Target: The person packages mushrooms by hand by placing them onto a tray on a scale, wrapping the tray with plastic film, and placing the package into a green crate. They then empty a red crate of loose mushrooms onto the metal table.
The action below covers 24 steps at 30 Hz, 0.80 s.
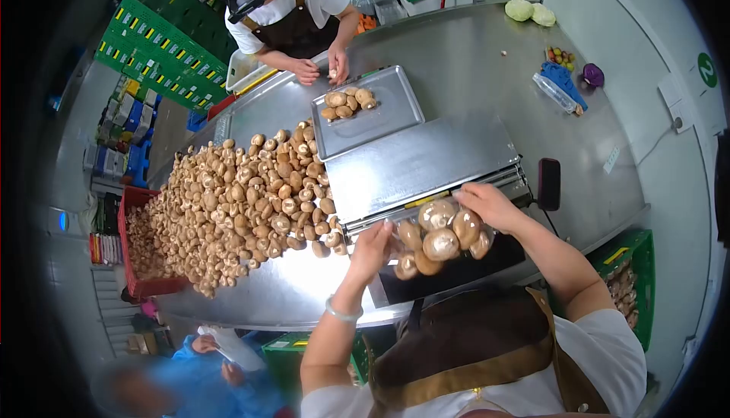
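a steel table [471, 53] carries a big heap of loose mushrooms [236, 205] on the left. near its front edge, over the wrapping machine [418, 163], a pack of mushrooms [441, 242] is gripped between the left hand [372, 249] and right hand [490, 205], fingers curled around its ends.

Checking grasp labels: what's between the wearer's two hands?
Head view: a clump of brown mushrooms fills the gap, held on either side by the left hand and the right hand.
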{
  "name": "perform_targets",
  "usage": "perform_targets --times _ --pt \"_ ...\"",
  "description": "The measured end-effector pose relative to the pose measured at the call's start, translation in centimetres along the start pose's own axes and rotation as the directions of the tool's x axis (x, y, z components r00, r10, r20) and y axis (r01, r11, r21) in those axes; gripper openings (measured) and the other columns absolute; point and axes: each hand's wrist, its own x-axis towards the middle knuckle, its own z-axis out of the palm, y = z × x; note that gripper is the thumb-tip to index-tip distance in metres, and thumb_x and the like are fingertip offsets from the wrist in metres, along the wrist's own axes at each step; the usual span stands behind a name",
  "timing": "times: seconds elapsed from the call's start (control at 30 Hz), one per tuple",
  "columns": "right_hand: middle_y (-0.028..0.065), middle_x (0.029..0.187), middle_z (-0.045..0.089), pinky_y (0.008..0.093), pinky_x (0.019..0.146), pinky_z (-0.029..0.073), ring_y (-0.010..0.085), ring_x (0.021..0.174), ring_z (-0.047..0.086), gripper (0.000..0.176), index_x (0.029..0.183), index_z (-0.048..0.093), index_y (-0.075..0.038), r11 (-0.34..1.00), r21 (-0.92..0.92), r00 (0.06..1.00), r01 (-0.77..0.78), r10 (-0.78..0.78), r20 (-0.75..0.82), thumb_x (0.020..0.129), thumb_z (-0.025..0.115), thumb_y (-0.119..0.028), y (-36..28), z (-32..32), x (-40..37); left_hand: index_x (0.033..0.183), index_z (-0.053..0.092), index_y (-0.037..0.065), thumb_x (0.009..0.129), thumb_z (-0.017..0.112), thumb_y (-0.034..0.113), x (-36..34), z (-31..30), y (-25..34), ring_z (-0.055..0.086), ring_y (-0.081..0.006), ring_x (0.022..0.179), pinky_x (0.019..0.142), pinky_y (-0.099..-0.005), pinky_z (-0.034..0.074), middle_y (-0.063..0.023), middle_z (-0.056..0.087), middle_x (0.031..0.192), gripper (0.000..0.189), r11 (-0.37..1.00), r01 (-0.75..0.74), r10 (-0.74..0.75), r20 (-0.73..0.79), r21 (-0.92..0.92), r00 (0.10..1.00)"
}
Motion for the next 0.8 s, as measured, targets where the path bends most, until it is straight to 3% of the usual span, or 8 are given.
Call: perform_targets --times 0.07,0.17,0.2,0.23,0.33,0.47,0.63,0.8 --pt "0.0112 0.064 0.049 0.0349 0.060 0.043 0.0171 0.061 0.048 0.043 0.085 0.056 0.001 0.996 0.008 0.995 -0.083 0.083 0.047 0.100 0.055 -0.039 1.9 0.9 -2.4 0.093 0.066 0.001 0.104 0.050 0.031 -1.7 1.0 -3.8 0.049 -0.0071 0.058 0.053 -0.0249 0.040 -0.0042 0.063 0.070 0.036 0.995 0.096 -0.096 0.002 0.038 0.995" --pt "0.0238 0.073 0.063 0.0479 0.066 0.049 0.0437 0.070 0.063 0.043 0.088 0.060 0.001 0.894 -0.449 0.998 -0.011 -0.017 -0.058 0.098 0.057 -0.041 7.9 2.4 -4.6 0.092 0.065 -0.002 0.102 0.051 0.034 -0.8 3.0 -12.0 0.063 -0.0323 0.068 0.067 -0.0414 0.049 -0.0210 0.066 0.077 0.040 0.918 -0.013 0.052 -0.088 0.397 0.995" --pt "0.0254 0.075 0.064 0.0519 0.068 0.049 0.0475 0.077 0.063 0.042 0.090 0.061 0.001 0.903 -0.429 0.995 -0.003 -0.042 -0.095 0.097 0.058 -0.041 9.3 2.9 -5.1 0.090 0.064 -0.004 0.101 0.053 0.034 -0.4 3.7 -14.3 0.064 -0.0445 0.076 0.069 -0.0480 0.048 -0.0282 0.064 0.081 0.041 0.895 -0.153 0.233 -0.147 0.419 0.961" --pt "0.0243 0.075 0.065 0.0506 0.069 0.050 0.0463 0.078 0.064 0.041 0.088 0.061 0.001 0.901 -0.433 0.988 -0.041 -0.027 -0.150 0.096 0.060 -0.039 12.5 3.5 -5.5 0.090 0.064 -0.002 0.099 0.057 0.033 -0.3 4.6 -15.0 0.065 -0.0454 0.081 0.068 -0.0492 0.049 -0.0271 0.066 0.081 0.037 0.808 -0.068 0.213 -0.183 0.585 0.960" --pt "0.0192 0.071 0.065 0.0434 0.063 0.049 0.0364 0.069 0.066 0.029 0.095 0.058 0.000 0.937 -0.338 0.968 -0.087 -0.001 -0.251 0.094 0.064 -0.029 15.7 3.6 -7.0 0.094 0.063 0.000 0.093 0.068 0.021 -1.5 5.8 -15.9 0.068 -0.0341 0.071 0.065 -0.0399 0.051 -0.0194 0.068 0.077 0.021 0.821 -0.080 0.337 -0.368 0.565 0.867" --pt "0.0133 0.067 0.062 0.0362 0.057 0.044 0.0242 0.059 0.059 0.021 0.105 0.052 -0.003 0.990 -0.131 0.947 -0.052 0.008 -0.321 0.094 0.063 -0.017 16.5 3.7 -8.5 0.105 0.052 0.002 0.093 0.065 0.007 -3.1 6.2 -19.5 0.055 -0.0148 0.076 0.072 -0.0297 0.047 -0.0066 0.059 0.085 0.018 0.965 -0.169 0.232 -0.360 0.199 0.903" --pt "0.0023 0.065 0.056 0.0291 0.054 0.038 0.0086 0.059 0.049 0.016 0.107 0.049 -0.004 0.978 0.208 0.899 0.003 0.089 -0.429 0.096 0.060 -0.008 13.6 2.8 -13.0 0.104 0.048 0.003 0.095 0.060 0.003 -3.2 4.8 -19.5 0.048 -0.0109 0.080 0.075 -0.0262 0.043 -0.0020 0.049 0.086 0.014 0.935 -0.355 0.310 -0.453 -0.015 0.836" --pt "0.0039 0.067 0.055 0.0305 0.053 0.039 0.0103 0.058 0.048 0.011 0.105 0.049 -0.006 0.986 -0.111 0.680 -0.125 0.004 -0.733 0.097 0.057 -0.006 15.9 2.2 -20.2 0.100 0.052 0.007 0.094 0.063 0.006 -3.8 5.8 -17.1 0.061 -0.0210 0.071 0.065 -0.0330 0.048 -0.0096 0.055 0.082 0.012 0.818 -0.212 0.393 -0.252 0.534 0.884"
